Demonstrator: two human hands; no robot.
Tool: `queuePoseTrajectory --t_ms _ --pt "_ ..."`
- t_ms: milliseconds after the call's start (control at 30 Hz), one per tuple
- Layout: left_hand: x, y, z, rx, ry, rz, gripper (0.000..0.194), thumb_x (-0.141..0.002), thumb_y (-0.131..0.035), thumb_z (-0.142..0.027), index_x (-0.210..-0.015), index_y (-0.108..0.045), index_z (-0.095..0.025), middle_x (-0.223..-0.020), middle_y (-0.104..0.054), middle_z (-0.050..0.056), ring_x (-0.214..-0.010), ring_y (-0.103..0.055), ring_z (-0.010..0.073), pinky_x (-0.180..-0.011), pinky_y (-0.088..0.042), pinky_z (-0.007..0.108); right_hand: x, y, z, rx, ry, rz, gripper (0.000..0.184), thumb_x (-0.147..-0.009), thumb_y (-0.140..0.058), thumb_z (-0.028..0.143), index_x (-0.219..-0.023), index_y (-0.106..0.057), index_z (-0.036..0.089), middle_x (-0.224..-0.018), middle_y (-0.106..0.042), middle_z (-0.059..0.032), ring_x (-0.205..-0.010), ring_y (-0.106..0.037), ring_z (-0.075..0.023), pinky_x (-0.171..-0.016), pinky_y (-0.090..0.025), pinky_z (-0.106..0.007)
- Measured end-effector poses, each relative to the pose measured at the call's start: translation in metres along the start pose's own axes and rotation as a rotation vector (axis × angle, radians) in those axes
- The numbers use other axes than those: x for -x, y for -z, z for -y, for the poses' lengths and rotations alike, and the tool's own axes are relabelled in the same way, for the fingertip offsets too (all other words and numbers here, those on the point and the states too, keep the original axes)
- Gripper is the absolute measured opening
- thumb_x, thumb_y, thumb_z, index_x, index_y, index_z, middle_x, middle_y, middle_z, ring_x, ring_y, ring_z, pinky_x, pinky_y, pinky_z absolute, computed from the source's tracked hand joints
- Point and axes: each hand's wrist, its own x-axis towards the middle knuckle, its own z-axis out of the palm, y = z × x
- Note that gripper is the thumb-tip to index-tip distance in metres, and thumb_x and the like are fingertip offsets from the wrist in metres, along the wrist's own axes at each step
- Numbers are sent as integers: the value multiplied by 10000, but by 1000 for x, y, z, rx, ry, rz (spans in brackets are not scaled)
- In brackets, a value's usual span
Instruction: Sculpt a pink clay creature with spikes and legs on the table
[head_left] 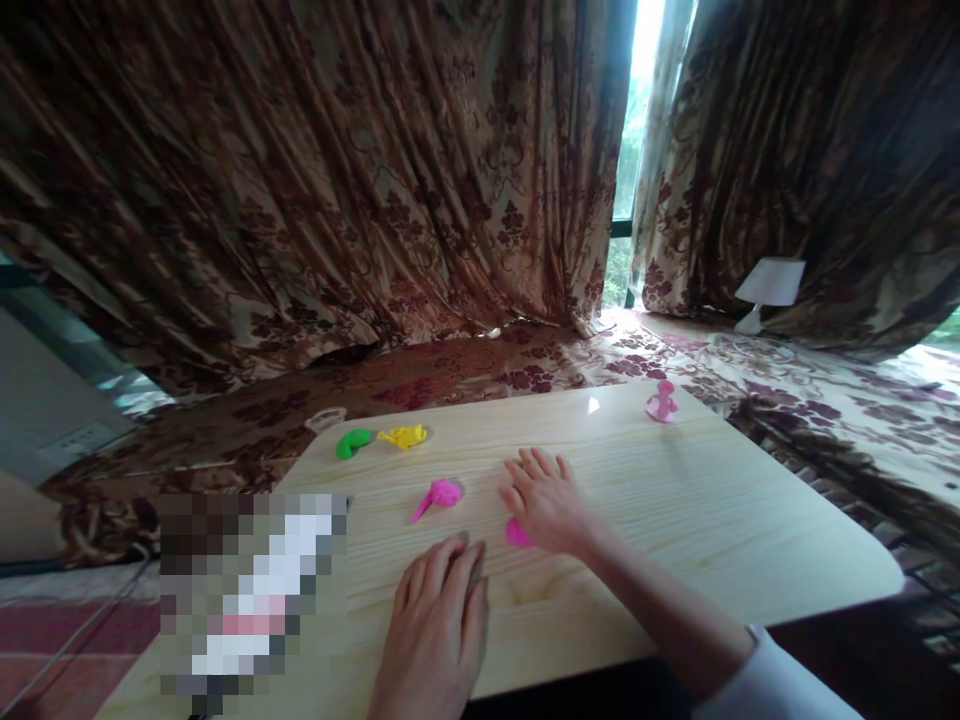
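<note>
My left hand (439,625) lies flat on the light wooden table (675,520), fingers stretched out, holding nothing. My right hand (546,500) rests palm down with fingers spread, pressing on a magenta lump of clay (514,534) that shows under the heel of the hand. A pink clay piece with a thin tail (439,495) lies just left of that hand. Farther back left are a green clay piece (352,442) and a yellow one (405,436). A pink clay figure (661,402) stands near the far right edge.
Patterned brown curtains (375,180) hang behind the table, and flowered fabric (750,370) covers the surface beyond it. A small white lamp (769,290) sits at the back right. A blurred-out patch (251,590) covers the table's near left corner.
</note>
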Motion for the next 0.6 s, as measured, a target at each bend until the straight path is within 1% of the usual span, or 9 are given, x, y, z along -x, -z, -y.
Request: queuePoseTrajectory --t_ms 67,133,200,267,333,400,433,500,600 --pt "2 -4 9 -10 -32 -31 391 -866 -474 -278 -1254 -499 -236 -1233 -538 89 -1140 -496 248 -944 -437 442 -22 7 -14 -12 -30 -62 422 -946 -353 372 -1272 -517 158 -1418 -404 -147 -1340 -274 -308 -1048 -166 -580" --pt "2 -8 16 -4 -66 -69 414 -845 -507 -291 -1254 -502 -231 -1203 -569 96 -1107 -531 253 -904 -477 429 -21 17 -26 -40 -25 -90 377 -963 -317 337 -1208 -574 207 -1341 -511 -100 -1304 -349 -273 -1042 -228 -533" --pt "-2 -11 16 29 -60 -101 436 -831 -527 -302 -1258 -497 -217 -1191 -584 107 -1090 -553 255 -880 -502 417 -3 23 -34 -78 1 -80 374 -973 -291 310 -1146 -616 244 -1214 -619 -55 -1216 -466 -214 -1012 -328 -432" --pt "-11 -11 8 90 -20 -115 445 -834 -522 -293 -1268 -481 -206 -1228 -568 114 -1122 -542 254 -904 -496 415 20 26 -39 -117 32 -47 318 -942 -388 340 -1135 -625 251 -1146 -657 -42 -1165 -511 -204 -978 -378 -378" --pt "-24 -11 -6 168 3 -101 466 -843 -503 -261 -1302 -443 -209 -1296 -525 108 -1191 -494 248 -961 -461 424 38 24 -40 -171 91 -4 336 -831 -577 318 -1160 -613 262 -1142 -657 -39 -1169 -501 -239 -1000 -353 -409" --pt "-37 -10 -18 242 -12 -64 529 -844 -492 -217 -1359 -370 -219 -1365 -469 93 -1254 -431 238 -1011 -416 432 47 19 -39 -228 135 8 447 -744 -645 209 -1184 -600 277 -1139 -657 -38 -1170 -494 -265 -1034 -297 -468" --pt "-43 -10 -23 271 -27 -50 552 -839 -492 -194 -1372 -351 -225 -1387 -447 86 -1272 -408 235 -1028 -395 437 50 17 -38 -265 142 -7 470 -737 -627 158 -1191 -598 276 -1141 -656 -43 -1163 -500 -266 -1042 -284 -484" --pt "-51 -8 -28 329 -48 -29 555 -828 -497 -156 -1362 -372 -242 -1386 -453 70 -1274 -404 229 -1043 -373 441 54 15 -37 -379 110 -50 448 -777 -562 124 -1206 -590 253 -1156 -645 -69 -1143 -523 -252 -1026 -328 -468" --pt "-53 0 -28 460 -5 -4 430 -831 -510 -165 -1249 -511 -266 -1259 -568 51 -1182 -498 210 -1009 -413 405 63 17 -36 -582 -5 -31 361 -859 -516 218 -1215 -579 222 -1189 -624 -96 -1113 -560 -237 -959 -437 -404"
